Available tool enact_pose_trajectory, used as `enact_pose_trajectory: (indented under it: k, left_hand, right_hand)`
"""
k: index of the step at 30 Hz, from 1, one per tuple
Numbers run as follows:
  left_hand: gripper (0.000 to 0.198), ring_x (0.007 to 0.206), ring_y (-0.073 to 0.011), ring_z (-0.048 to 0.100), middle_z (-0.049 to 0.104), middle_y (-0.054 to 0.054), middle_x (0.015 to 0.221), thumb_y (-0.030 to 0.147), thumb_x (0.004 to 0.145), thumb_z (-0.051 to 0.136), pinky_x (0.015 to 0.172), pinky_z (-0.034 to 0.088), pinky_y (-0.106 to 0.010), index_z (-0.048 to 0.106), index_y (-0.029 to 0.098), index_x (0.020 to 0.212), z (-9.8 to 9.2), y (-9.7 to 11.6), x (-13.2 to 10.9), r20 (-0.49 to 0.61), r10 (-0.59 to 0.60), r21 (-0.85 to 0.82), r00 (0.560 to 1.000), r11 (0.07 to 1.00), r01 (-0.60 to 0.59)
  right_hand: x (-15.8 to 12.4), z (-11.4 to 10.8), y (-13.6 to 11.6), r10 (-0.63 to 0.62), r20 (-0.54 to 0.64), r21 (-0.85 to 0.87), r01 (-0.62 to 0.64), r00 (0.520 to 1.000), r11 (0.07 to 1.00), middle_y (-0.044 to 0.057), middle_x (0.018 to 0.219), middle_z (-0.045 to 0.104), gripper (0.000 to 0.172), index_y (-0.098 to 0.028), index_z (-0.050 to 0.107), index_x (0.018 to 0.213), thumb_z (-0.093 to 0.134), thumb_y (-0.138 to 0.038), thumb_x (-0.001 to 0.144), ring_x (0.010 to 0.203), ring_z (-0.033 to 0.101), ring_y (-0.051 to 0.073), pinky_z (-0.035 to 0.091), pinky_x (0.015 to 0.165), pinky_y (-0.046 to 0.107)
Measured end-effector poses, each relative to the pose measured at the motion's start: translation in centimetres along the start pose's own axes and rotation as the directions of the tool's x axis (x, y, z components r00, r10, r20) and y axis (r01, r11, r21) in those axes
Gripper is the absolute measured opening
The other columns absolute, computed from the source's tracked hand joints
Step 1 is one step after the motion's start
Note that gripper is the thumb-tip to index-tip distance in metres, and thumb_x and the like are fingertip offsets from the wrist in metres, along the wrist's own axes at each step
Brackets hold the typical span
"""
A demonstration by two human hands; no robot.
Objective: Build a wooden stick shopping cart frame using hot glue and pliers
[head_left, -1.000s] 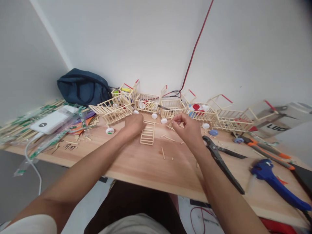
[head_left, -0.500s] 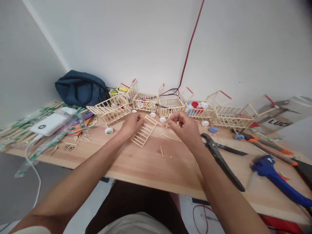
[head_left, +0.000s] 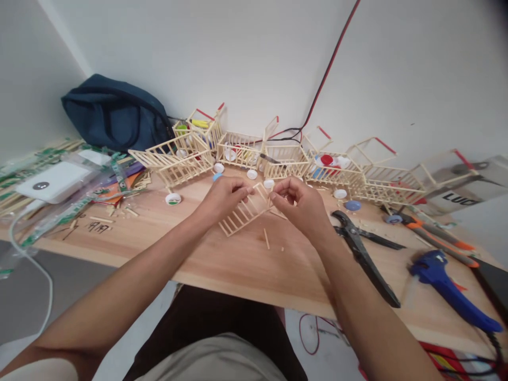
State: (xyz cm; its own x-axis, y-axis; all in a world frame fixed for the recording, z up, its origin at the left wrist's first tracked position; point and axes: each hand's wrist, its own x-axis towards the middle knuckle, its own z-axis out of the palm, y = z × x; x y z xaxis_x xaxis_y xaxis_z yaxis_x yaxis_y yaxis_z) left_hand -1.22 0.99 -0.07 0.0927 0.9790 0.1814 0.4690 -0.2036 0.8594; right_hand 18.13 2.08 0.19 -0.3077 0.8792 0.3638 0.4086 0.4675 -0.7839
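A small slatted panel (head_left: 243, 216) of thin wooden sticks is tilted above the table, its upper edge pinched by my left hand (head_left: 227, 197). At the panel's right corner is my right hand (head_left: 296, 200), thumb and fingertips closed together. Whatever the right fingertips hold is too small or hidden to make out. Below the hands, a short loose stick (head_left: 266, 238) lies on the wood. Behind them stand several miniature shopping carts built of sticks, among them a cart with flared sides (head_left: 178, 159) and a cart with a red handle (head_left: 392, 182).
Right of my arm lie black-handled pliers (head_left: 363, 259), orange-handled pliers (head_left: 440, 238) and a blue glue gun (head_left: 448, 288). On the left are a white power bank (head_left: 57, 181), bagged sticks and a dark blue bag (head_left: 117, 114). Bottle caps (head_left: 173, 199) and wood scraps dot the table (head_left: 238, 270).
My left hand has moved right with the panel, which is turned a little. My right hand now meets the panel's corner; before, they were apart. The view has shifted slightly.
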Motion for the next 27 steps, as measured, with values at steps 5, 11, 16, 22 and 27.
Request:
enact_pose_trajectory:
  k: [5,11,16,22,27]
  left_hand:
    - [0.023,0.058,-0.0121,0.054,0.063,0.0,0.061,0.023,0.085,0.054,0.057,0.038,-0.024,0.073,0.014,0.079,-0.5,0.3,0.0,0.055,0.023,0.033,0.998,0.999,-0.024]
    - [0.02,0.056,-0.0106,0.051,0.059,0.001,0.058,0.023,0.081,0.058,0.055,0.036,-0.023,0.064,0.014,0.065,-0.7,0.5,0.1,0.093,0.059,0.027,0.994,0.998,-0.061]
    - [0.025,0.05,-0.0081,0.046,0.051,0.004,0.048,0.023,0.08,0.06,0.052,0.034,-0.021,0.059,0.014,0.056,-0.8,0.8,0.1,0.113,0.039,0.015,0.993,0.999,-0.041]
    - [0.02,0.05,-0.0082,0.048,0.059,0.001,0.055,0.026,0.08,0.06,0.049,0.034,-0.02,0.068,0.013,0.067,-0.9,-0.1,0.5,0.143,-0.007,-0.027,0.99,1.0,0.011]
    - [0.018,0.053,-0.0091,0.052,0.065,-0.001,0.061,0.026,0.08,0.062,0.05,0.036,-0.02,0.072,0.013,0.072,-1.2,0.1,0.6,0.16,-0.047,-0.013,0.986,0.999,0.05]
  right_hand:
    - [-0.1,0.5,0.1,-0.021,-0.004,-0.073,0.02,1.0,0.997,-0.001,0.073,0.063,0.005,-0.02,0.058,0.081,0.06,-0.018,0.076,0.063,0.053,0.011,0.04,0.061,0.026]
    - [-0.2,0.9,0.3,-0.046,-0.012,-0.115,0.045,0.999,0.992,-0.002,0.073,0.063,0.004,-0.02,0.059,0.081,0.06,-0.018,0.078,0.062,0.053,0.011,0.039,0.06,0.026]
    - [-0.2,1.1,0.7,-0.083,-0.01,-0.15,0.08,0.997,0.985,-0.002,0.074,0.064,0.003,-0.02,0.06,0.081,0.061,-0.02,0.079,0.063,0.054,0.011,0.039,0.062,0.026]
    - [-0.4,1.5,0.6,-0.119,-0.015,-0.235,0.112,0.993,0.965,-0.002,0.071,0.064,0.004,-0.019,0.061,0.08,0.062,-0.016,0.078,0.061,0.052,0.01,0.037,0.06,0.026]
    - [-0.4,1.7,0.8,-0.136,0.002,-0.258,0.132,0.991,0.957,-0.002,0.072,0.064,0.004,-0.02,0.061,0.081,0.062,-0.017,0.079,0.061,0.05,0.011,0.036,0.06,0.026]
